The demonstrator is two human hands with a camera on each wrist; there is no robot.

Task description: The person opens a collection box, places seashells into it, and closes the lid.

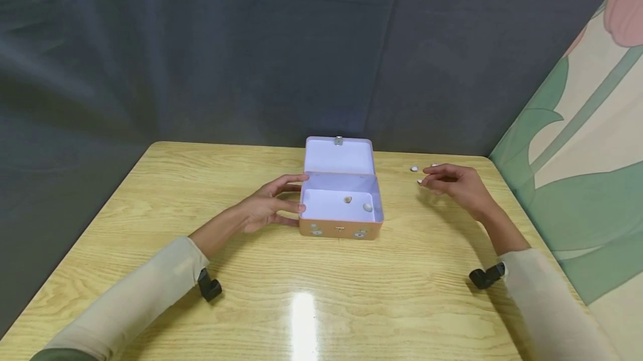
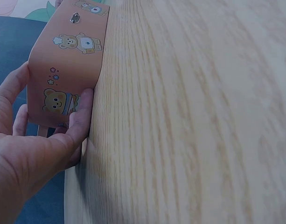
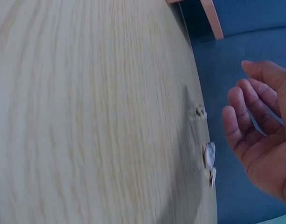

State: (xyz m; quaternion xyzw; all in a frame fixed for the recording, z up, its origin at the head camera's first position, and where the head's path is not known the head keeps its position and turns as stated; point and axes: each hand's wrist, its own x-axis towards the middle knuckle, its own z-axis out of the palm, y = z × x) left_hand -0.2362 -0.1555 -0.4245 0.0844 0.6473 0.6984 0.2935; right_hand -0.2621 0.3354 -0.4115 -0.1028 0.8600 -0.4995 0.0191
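A tin box (image 1: 340,230) with a peach outside, bear pictures and a pale lilac inside stands on the table with its hinged lid (image 1: 339,155) up. Inside lie a brownish shell (image 1: 348,200) and a whitish shell (image 1: 368,207). My left hand (image 1: 266,205) spreads its fingers against the box's left end, two tips at the rim and another low near the table. Over the back right, my right hand (image 1: 454,185) hovers with loosely bent fingers and nothing between them in the right wrist view. Small shells (image 3: 209,155) lie on the table close beside it.
The wooden table (image 1: 241,299) ends at a dark curtain (image 1: 271,59) behind the box. To the right hangs a floral cloth (image 1: 593,193). Each sleeve carries a black wrist camera, the left one (image 1: 209,287) and the right one (image 1: 486,277).
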